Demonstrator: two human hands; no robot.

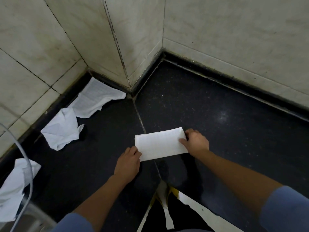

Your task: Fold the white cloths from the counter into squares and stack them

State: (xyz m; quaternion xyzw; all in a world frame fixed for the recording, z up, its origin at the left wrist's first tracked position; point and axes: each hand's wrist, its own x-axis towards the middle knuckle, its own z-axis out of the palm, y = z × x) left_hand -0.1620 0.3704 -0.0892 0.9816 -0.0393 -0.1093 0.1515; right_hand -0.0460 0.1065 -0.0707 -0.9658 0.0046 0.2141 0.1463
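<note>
On the dark speckled surface (pixel 209 104), near its front edge and across a pale seam (pixel 139 117) that runs from the wall corner toward the person, lies a folded white cloth (pixel 160 144), a flat oblong with its long side running left to right. The left hand (pixel 128 163) pinches the cloth's near left corner, fingers curled on the edge. The right hand (pixel 195 142) grips the right short end, thumb on top and fingers wrapped around the edge. Both forearms come out of blue sleeves (pixel 284 210) at the bottom of the view.

Well apart to the left, three unfolded cloths lie against the tiled wall (pixel 36 52): a loosely spread cloth (pixel 98 99) in the recess by the jutting wall corner, a crumpled cloth (pixel 61 129) just in front of it and touching it, and a third rumpled cloth (pixel 15 186) at the left edge. A pale curved tube or cable (pixel 27 158) arcs across that third cloth and partly hides it. Below it a grey metal rim (pixel 36 215) shows, too blurred to identify. The stretch of surface between the held cloth and the loose ones is bare. Under the front edge, torn white and yellow strips (pixel 165 206) hang down.
</note>
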